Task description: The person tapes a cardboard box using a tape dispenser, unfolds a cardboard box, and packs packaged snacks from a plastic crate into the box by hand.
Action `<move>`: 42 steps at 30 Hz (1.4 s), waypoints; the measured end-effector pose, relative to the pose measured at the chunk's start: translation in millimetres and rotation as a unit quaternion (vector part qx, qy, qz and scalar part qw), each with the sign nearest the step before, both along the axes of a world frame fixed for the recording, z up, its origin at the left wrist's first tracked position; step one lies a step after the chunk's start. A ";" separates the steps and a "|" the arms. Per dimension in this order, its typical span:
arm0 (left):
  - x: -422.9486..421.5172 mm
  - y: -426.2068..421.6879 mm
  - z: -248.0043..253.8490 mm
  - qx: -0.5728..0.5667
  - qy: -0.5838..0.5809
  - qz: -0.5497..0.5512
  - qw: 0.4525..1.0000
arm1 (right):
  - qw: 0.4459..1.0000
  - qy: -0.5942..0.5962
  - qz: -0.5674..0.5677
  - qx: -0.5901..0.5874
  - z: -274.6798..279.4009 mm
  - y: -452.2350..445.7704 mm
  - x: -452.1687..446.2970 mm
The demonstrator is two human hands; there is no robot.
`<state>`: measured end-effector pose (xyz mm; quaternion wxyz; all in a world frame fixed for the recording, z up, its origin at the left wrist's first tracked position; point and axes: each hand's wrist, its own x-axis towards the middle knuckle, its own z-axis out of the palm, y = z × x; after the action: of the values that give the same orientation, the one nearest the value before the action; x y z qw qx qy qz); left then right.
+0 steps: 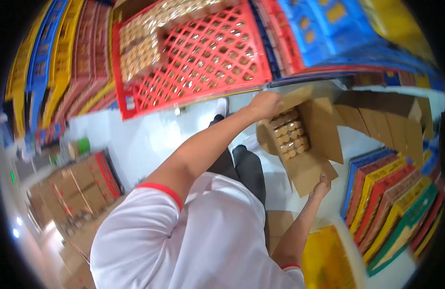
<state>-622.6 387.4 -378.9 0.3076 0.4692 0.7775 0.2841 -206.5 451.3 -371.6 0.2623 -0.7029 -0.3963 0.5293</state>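
An open cardboard box (320, 126) stands right of centre with its flaps spread. Inside it sit wrapped packs of small round tan-topped pieces (290, 137); their exact kind is unclear. My left hand (266, 104) is closed at the box's far left edge, by a raised flap, its fingers partly hidden. On the near side, my right hand (320, 187) grips the corner of the near flap, thumb on top. Beyond the box, a red plastic crate (193, 98) holds similar wrapped packs (140, 50) along its far and left sides.
Stacked colourful crates stand at left (58, 58), upper right (323, 33) and lower right (386, 197). Another open carton (381, 115) is right of the box. Sealed cartons (73, 190) are piled lower left. A yellow crate (328, 257) sits near my right arm.
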 end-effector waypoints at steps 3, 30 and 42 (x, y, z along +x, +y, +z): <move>-2.0 -2.6 -1.7 -0.014 -0.004 0.018 1.000 | 0.999 0.040 -0.029 0.020 -12.9 5.5 2.0; -269.5 -295.2 -61.7 0.029 0.117 0.457 0.881 | 0.743 -0.096 0.529 0.399 97.6 -38.1 -394.8; -346.8 -315.4 -52.7 0.085 0.147 0.454 0.875 | 0.560 -0.125 0.708 0.413 -34.0 -205.2 -786.8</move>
<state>-969.4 71.9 -431.6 -0.0136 0.1251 0.9142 0.3853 -993.3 246.0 -405.6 0.0127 -0.0706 -0.9704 0.2305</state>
